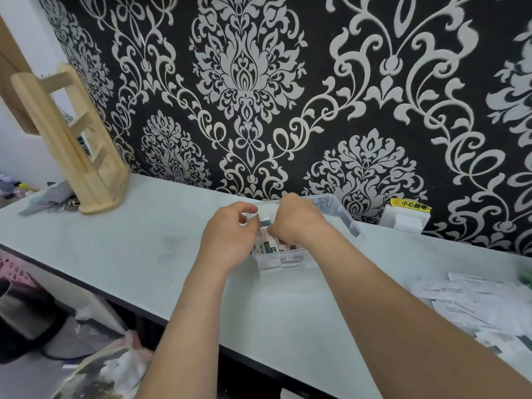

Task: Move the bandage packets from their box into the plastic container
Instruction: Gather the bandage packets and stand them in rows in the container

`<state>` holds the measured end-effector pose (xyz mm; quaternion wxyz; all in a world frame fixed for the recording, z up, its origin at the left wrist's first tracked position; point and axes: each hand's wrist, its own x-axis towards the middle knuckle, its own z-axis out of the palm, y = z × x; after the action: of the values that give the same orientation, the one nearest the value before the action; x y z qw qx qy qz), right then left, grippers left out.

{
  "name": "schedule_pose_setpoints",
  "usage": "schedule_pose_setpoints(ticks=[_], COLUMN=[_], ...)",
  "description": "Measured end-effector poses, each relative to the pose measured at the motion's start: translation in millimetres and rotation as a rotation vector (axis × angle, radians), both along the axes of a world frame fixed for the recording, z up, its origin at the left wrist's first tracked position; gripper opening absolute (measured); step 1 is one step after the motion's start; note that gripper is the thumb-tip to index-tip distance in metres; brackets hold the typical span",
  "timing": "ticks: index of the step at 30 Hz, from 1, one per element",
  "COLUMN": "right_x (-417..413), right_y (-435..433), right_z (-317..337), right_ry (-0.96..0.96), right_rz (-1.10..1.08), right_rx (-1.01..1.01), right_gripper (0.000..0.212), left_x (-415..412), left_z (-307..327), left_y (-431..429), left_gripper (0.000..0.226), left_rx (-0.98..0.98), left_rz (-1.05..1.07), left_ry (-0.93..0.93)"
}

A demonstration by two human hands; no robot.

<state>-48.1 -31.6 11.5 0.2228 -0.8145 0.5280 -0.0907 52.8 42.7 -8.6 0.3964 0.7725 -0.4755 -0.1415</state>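
Note:
A clear plastic container point(342, 210) stands on the white table point(121, 249) near the wall, with bandage packets point(272, 249) lying inside it. Both my hands hover over its near-left part. My left hand point(227, 234) has its fingers curled and pinches the edge of a small white and teal box point(264, 220). My right hand point(296, 220) curls round the same box from the right and hides most of it. What lies under my right hand is hidden.
A wooden rack point(77, 145) stands at the table's far left with grey cloth point(47, 197) beside it. Loose paper packets point(475, 303) are spread at the right edge. A white socket cover with a yellow label point(406, 216) sits on the wall.

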Motion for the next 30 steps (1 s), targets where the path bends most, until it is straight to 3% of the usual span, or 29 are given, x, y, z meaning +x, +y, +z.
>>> schedule_pose_setpoints(ticks=[2, 5, 8, 10, 12, 15, 19, 22, 25, 30], right_x=[-10.9, -38.7, -79.9, -112.5, -149.6, -203.0, -261.6, -286.6, -296.2, -305.9], right_y=[0.4, 1.7, 7.2, 11.1, 13.6, 12.6, 12.9, 17.9, 20.3, 15.0], right_z=[9.2, 26.7, 40.9, 45.1, 44.6, 34.1, 11.1, -2.8, -14.9, -27.6], right_ry=[-0.062, -0.236, -0.309, -0.280, -0.203, -0.060, 0.120, 0.166, 0.155, 0.055], right_rz=[-0.021, -0.081, -0.128, -0.153, -0.192, -0.251, -0.287, -0.261, -0.226, -0.198], right_rx=[-0.043, -0.058, -0.089, -0.105, -0.092, -0.052, 0.090, 0.142, 0.180, 0.172], right_gripper=[0.017, 0.016, 0.021, 0.021, 0.021, 0.018, 0.036, 0.049, 0.061, 0.062], left_x=[-3.4, -16.2, -48.2, -77.1, -110.9, -158.4, -205.9, -230.3, -247.4, -250.7], left_z=[2.9, 18.1, 35.1, 38.4, 34.7, 19.4, -5.9, -18.5, -29.8, -38.3], left_y=[0.0, 1.0, 3.1, 1.9, -3.3, -16.3, -26.9, -32.3, -40.8, -50.3], left_gripper=[0.024, 0.021, 0.020, 0.021, 0.023, 0.024, 0.081, 0.098, 0.080, 0.027], left_rx=[-0.042, -0.283, -0.498, -0.504, -0.370, 0.000, 0.318, 0.379, 0.314, 0.180], left_rz=[0.052, 0.096, -0.039, -0.229, -0.453, -0.730, -0.986, -1.015, -1.000, -0.922], left_ry=[-0.116, -0.197, -0.178, -0.143, -0.145, -0.340, -0.498, -0.520, -0.500, -0.542])
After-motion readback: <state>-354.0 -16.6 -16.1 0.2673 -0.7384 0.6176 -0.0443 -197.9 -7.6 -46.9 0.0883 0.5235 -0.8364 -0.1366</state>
